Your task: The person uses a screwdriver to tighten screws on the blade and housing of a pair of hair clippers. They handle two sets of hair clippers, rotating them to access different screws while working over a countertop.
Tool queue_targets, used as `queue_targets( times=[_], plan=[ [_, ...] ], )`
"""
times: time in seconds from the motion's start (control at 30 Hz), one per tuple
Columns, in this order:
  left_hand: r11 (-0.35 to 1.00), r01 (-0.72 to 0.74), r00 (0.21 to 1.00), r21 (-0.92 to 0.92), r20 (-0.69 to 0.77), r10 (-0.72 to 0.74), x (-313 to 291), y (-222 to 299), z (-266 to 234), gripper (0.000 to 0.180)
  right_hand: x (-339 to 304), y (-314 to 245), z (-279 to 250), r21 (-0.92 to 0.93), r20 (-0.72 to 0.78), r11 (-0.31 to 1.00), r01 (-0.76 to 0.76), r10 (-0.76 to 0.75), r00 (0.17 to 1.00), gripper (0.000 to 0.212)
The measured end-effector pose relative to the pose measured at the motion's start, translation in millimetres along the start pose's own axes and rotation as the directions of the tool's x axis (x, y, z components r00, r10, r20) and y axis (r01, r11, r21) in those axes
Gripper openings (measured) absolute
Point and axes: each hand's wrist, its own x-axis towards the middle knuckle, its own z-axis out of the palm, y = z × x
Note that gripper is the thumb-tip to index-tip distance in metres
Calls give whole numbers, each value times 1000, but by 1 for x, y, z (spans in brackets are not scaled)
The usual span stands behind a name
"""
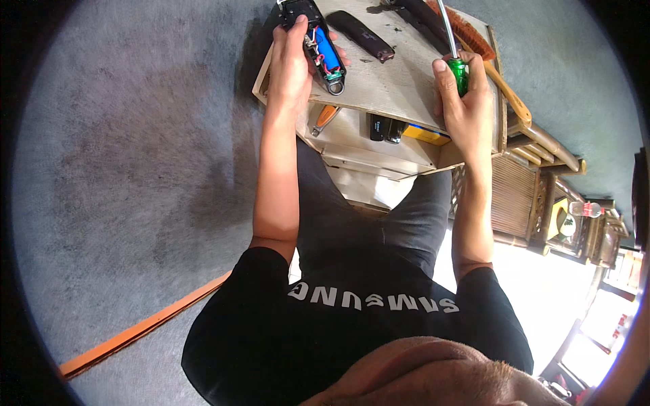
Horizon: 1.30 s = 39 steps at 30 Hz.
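Note:
My left hand (290, 64) is closed around an opened hair clipper (325, 51), holding it over the left side of the small wooden table (406, 88). The casing is off one side, baring a blue battery, red and white wires and a bit of green circuit board. My right hand (467, 108) grips the green handle of a screwdriver (458, 74), its metal shaft pointing up and away from the clipper. Between the hands, a black curved cover (362, 35) lies on the tabletop. The screwdriver's tip is cut off by the frame's upper edge.
A brush (467, 34) with reddish bristles and a wooden handle lies at the table's right, beside a dark elongated object (423, 24). An open drawer (369, 152) below holds an orange-handled tool (326, 118), black items and a yellow-blue box (425, 134). Bamboo furniture (511, 196) stands right.

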Motion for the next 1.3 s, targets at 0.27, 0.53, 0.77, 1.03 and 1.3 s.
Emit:
queue_targets(
  times=[0.27,0.53,0.77,1.03,1.3],
  plan=[
    [993,17,996,-120,-80,-27,8,-7,-3,38,26,-35,43,-517,77,829,212,-201,976,38],
    [992,6,996,-124,-84,-16,5,-6,-3,37,17,-60,53,-571,11,811,127,-148,989,37],
    [985,14,999,-171,-35,-20,3,-6,-9,38,18,-54,55,-611,67,776,158,-148,987,34],
    [986,99,991,-136,-76,-110,4,-7,-9,47,28,-18,52,-559,59,821,120,-105,993,43],
    [999,9,1000,53,4,-9,2,-5,-8,66,24,-26,44,-324,-39,946,4,-18,999,46]
  ],
)
